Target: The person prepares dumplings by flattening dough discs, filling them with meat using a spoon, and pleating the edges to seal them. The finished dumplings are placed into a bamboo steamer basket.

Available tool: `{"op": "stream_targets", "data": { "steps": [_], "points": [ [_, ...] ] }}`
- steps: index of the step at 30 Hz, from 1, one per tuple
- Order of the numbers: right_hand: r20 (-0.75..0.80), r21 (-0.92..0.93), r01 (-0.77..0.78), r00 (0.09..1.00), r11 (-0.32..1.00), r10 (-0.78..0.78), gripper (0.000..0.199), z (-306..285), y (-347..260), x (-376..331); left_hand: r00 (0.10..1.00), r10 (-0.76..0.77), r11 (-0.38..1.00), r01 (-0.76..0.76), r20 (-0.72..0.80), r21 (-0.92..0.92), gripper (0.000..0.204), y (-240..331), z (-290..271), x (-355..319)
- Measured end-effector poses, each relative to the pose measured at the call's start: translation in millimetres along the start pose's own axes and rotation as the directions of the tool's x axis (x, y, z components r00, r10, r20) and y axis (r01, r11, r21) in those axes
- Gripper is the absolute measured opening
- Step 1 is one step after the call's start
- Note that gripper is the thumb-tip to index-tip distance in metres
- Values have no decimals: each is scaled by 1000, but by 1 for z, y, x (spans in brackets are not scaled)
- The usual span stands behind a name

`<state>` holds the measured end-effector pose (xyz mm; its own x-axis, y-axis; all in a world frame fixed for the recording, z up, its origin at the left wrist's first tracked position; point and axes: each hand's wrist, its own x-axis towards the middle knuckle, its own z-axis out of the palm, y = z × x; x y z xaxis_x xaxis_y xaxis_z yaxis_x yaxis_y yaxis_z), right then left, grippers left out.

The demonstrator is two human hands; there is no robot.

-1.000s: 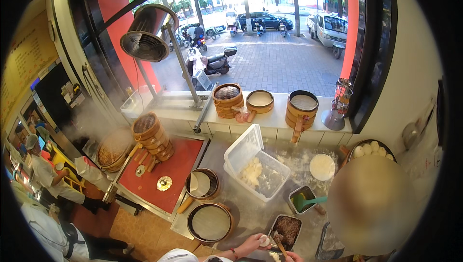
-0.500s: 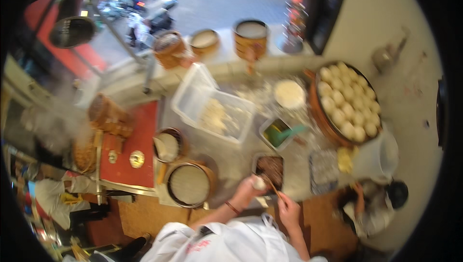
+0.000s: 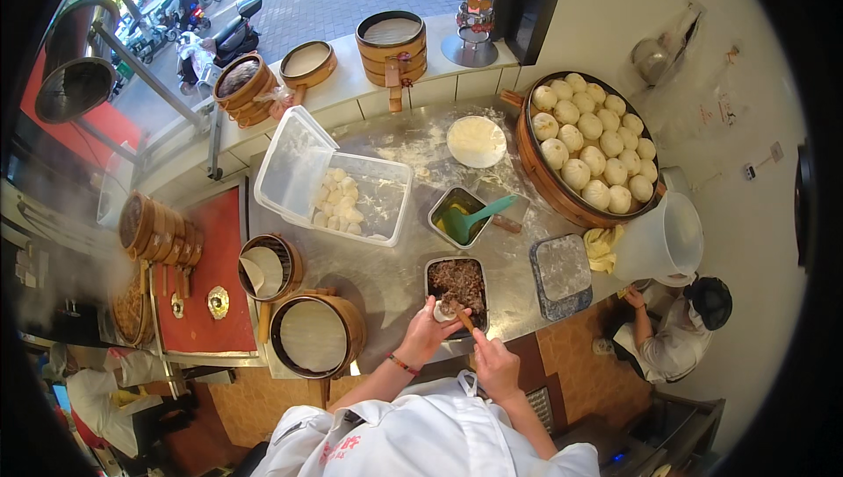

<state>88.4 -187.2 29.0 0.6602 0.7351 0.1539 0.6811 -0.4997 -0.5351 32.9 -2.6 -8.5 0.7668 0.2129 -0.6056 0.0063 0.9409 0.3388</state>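
My left hand (image 3: 423, 336) is cupped round a small white dough wrapper (image 3: 442, 312), just over the near left edge of a metal tray of dark brown chopped filling (image 3: 457, 280). Dark filling shows on the wrapper. My right hand (image 3: 497, 366) grips a wooden filling stick (image 3: 463, 319) by its lower end, its tip meeting the filling at the wrapper. Behind that tray is a metal pan of yellowish oil (image 3: 448, 216) with a green brush (image 3: 479, 218) in it. A clear plastic box (image 3: 402, 205) at left holds several dough pieces (image 3: 338, 200).
A big round steamer (image 3: 525, 139) full of white buns stands at the back right. Lined bamboo steamers (image 3: 356, 336) sit at the left, more on the back ledge. A floury dish (image 3: 477, 141), a flat floured tray (image 3: 562, 279) and a white bucket (image 3: 672, 240) flank the work. A co-worker (image 3: 680, 332) crouches right.
The view has shifted, so the bench appears further left and higher. The stick's tip has come to the wrapper, where dark filling now shows. Both hands keep their holds.
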Motion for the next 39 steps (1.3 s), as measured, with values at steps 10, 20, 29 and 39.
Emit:
{"op": "stream_targets", "data": {
  "steps": [10,20,29,39],
  "points": [
    [122,68,-6,992,998,-2,38,9,3,-11,997,28,997,-33,-77,-65,59,-13,3,12],
    [270,717,-462,875,522,403,27,-43,5,7,987,149,988,-151,54,28,36,7,5,4],
    [80,520,-234,971,821,225,28,-19,-1,8,977,197,980,-198,85,6,25,8,15,-5],
    [38,286,-56,998,956,47,34,-12,2,1,968,237,971,-240,86,22,26,2,7,-1]
  ]
}}
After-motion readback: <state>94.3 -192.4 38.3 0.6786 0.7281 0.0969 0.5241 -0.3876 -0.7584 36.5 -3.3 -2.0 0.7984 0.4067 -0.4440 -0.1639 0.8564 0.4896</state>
